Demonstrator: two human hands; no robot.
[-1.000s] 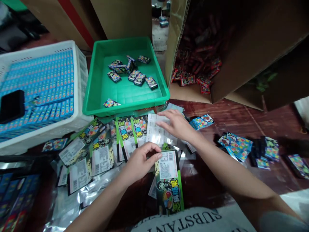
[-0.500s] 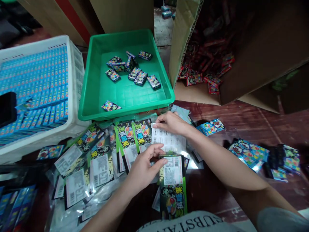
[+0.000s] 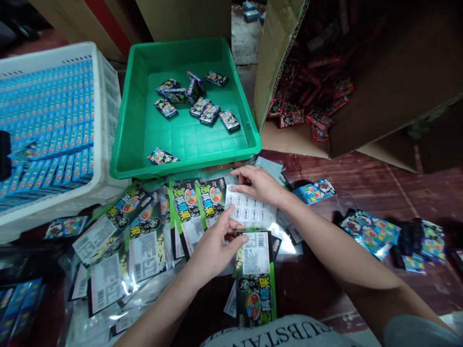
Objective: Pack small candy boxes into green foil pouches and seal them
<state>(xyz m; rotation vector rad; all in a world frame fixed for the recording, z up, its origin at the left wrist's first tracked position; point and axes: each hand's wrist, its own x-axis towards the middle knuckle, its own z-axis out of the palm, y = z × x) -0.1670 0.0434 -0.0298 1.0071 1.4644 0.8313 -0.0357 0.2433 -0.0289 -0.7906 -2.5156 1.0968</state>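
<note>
My right hand (image 3: 258,184) pinches the sticker sheet (image 3: 249,212) mid-frame; my left hand (image 3: 213,248) fingers press the packet (image 3: 256,274). I'd peel slowly, keeping the sheet flat.

Dim, warm indoor light; glare on clear wrappers, edges bent, corners dark.

The sticker sheet (image 3: 253,212) is partly hidden under the right hand (image 3: 258,184); its print seems too small to read.

Packing workshop: cartons (image 3: 361,58), crate (image 3: 108,96), candy packets (image 3: 202,202)
</note>
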